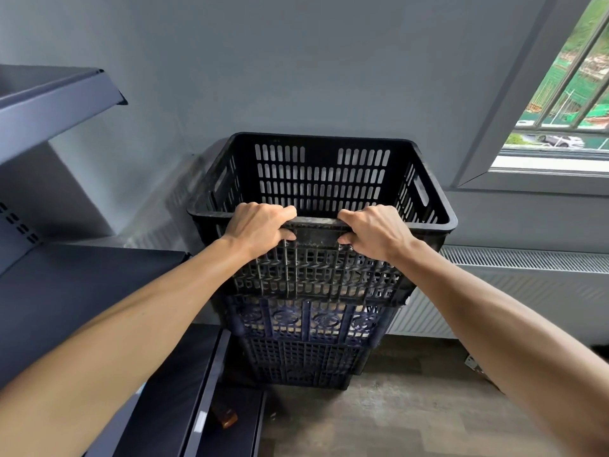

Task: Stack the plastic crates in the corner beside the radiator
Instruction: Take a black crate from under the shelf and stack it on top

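Your left hand [258, 227] and right hand [375, 232] each clamp the near rim of a black slotted plastic crate [323, 179] at centre frame, fingers and thumbs curled tight round the lip and the two hands close together. The crate tops a stack, with its base meeting a dark blue plastic crate with round moulded patterns [309, 319], which in turn stands on a dark grid-walled plastic crate [303, 361] on the grey-brown wood-look floor [412, 407]. The stack stands against the grey painted wall [296, 61], just beside the left end of a white ribbed radiator [514, 285] running along the right of the frame. Dark metal shelving [49, 100] fills the left side, and a barred window [566, 94] occupies the upper right.
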`<state>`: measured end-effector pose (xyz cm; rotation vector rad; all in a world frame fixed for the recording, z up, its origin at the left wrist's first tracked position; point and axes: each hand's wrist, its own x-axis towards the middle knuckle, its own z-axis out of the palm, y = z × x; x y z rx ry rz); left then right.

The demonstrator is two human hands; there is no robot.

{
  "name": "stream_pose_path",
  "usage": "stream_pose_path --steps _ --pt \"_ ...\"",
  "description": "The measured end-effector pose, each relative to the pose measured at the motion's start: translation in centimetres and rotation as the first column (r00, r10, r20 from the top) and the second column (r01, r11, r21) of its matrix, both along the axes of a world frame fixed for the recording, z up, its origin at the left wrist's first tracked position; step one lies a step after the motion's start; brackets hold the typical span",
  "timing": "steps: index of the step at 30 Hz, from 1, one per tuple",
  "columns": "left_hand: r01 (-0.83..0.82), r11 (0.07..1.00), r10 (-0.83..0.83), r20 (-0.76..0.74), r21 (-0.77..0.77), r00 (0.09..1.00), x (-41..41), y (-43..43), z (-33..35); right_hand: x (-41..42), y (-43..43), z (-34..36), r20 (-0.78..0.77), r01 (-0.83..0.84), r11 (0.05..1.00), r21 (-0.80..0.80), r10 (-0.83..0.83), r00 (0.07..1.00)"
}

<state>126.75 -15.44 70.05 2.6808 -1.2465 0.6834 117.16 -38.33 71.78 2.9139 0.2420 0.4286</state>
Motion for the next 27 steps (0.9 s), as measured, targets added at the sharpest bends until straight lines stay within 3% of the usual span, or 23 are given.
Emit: stream_pose_path --steps 27 --pt "0.002 1.0 -0.001 0.014 -0.009 1.0 0.8 0.1 0.3 0.6 0.2 0.6 -0.021 0.009 0.999 -0.035 -0.01 1.0"
